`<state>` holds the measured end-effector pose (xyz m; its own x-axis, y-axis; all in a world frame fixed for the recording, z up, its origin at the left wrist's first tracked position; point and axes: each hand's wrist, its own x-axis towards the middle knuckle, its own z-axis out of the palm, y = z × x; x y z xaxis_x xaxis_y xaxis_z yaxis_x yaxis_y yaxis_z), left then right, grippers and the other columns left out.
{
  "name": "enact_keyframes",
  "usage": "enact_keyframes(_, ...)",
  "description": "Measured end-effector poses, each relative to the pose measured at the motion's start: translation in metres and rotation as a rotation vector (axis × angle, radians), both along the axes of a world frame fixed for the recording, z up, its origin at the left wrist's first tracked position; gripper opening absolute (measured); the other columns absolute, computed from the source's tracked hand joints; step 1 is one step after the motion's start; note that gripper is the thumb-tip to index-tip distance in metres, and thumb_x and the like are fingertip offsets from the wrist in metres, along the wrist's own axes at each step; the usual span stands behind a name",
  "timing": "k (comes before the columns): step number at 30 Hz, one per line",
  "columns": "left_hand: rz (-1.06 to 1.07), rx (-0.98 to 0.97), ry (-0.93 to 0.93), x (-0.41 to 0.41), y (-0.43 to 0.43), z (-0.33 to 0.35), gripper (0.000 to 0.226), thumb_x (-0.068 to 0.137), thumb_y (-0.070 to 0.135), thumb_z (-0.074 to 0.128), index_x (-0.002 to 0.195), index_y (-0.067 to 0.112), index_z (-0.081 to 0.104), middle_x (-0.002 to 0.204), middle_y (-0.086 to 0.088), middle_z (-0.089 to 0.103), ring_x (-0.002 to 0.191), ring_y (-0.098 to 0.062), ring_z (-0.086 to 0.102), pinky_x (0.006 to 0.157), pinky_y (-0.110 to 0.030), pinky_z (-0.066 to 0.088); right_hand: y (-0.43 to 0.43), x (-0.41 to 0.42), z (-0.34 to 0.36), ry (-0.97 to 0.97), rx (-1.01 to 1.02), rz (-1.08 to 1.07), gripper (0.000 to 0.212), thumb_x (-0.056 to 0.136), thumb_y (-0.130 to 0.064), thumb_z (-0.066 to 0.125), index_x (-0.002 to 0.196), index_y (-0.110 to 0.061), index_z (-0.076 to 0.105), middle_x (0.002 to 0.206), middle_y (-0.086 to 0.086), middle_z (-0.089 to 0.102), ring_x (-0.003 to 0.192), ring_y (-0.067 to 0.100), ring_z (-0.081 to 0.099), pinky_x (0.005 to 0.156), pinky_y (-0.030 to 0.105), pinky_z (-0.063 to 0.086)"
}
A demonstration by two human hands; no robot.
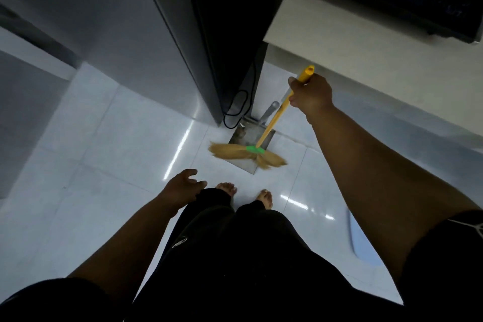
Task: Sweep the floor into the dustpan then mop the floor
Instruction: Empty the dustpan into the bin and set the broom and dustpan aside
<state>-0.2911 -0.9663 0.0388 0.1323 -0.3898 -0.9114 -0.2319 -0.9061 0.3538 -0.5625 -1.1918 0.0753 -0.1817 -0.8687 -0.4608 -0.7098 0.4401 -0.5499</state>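
**Just ahead of bare feet, a broom head sits at the dustpan's lip**

Right hand curls tight around a yellow-handled broom, gripping just below the handle's top end, which pokes out above the fist. From the grip the handle's long axis slants down and to the left, ending in a green collar. The straw bristles fan out sideways across the near edge of a metal dustpan and are blurred. The pan lies flat on the white tiled floor, its open mouth facing the person. Its grey handle points away, into the narrow gap between a tall grey appliance and a pale counter, where a black cable loops. Left hand hangs beside the thigh, fingers loosely spread, holding nothing. Two bare feet stand near the pan's front corner. Open tile spreads to the left and near right; a light-blue object lies at right, partly hidden by the arm.
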Motion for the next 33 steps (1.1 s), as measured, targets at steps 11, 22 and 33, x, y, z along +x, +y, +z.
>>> enact_keyframes(11, -0.209, -0.133, 0.014, -0.02, -0.033, 0.031, 0.057, 0.092, 0.028, 0.066, 0.143, 0.019, 0.043, 0.13, -0.008, 0.058, 0.111, -0.027, 0.062, 0.103, -0.044, 0.047, 0.029, -0.007, 0.003, -0.109, 0.018, -0.164, 0.055, 0.088, -0.046, 0.062, 0.132, -0.013, 0.054, 0.125, 0.01, 0.065, 0.112, 0.025, 0.064, 0.1, 0.039, 0.049)
enact_keyframes(22, -0.681, -0.683, -0.181, -0.062, -0.14, 0.13, 0.067, 0.095, 0.038, 0.059, 0.152, 0.022, 0.028, 0.15, -0.007, 0.044, 0.136, -0.025, 0.043, 0.111, -0.032, 0.035, 0.093, -0.025, 0.091, 0.153, -0.292, -0.087, 0.051, 0.095, -0.036, 0.058, 0.137, -0.007, 0.052, 0.131, 0.014, 0.061, 0.12, 0.026, 0.057, 0.099, 0.026, 0.04)
enact_keyframes(33, -1.158, -1.059, -0.429, -0.11, -0.182, 0.239, 0.076, 0.099, 0.049, 0.043, 0.156, 0.013, 0.008, 0.164, -0.007, 0.009, 0.151, -0.025, 0.001, 0.123, -0.042, 0.008, 0.139, -0.029, 0.194, 0.407, -0.546, -0.057, 0.054, 0.096, -0.03, 0.059, 0.139, 0.001, 0.047, 0.137, 0.02, 0.053, 0.133, 0.033, 0.041, 0.109, 0.036, 0.032)
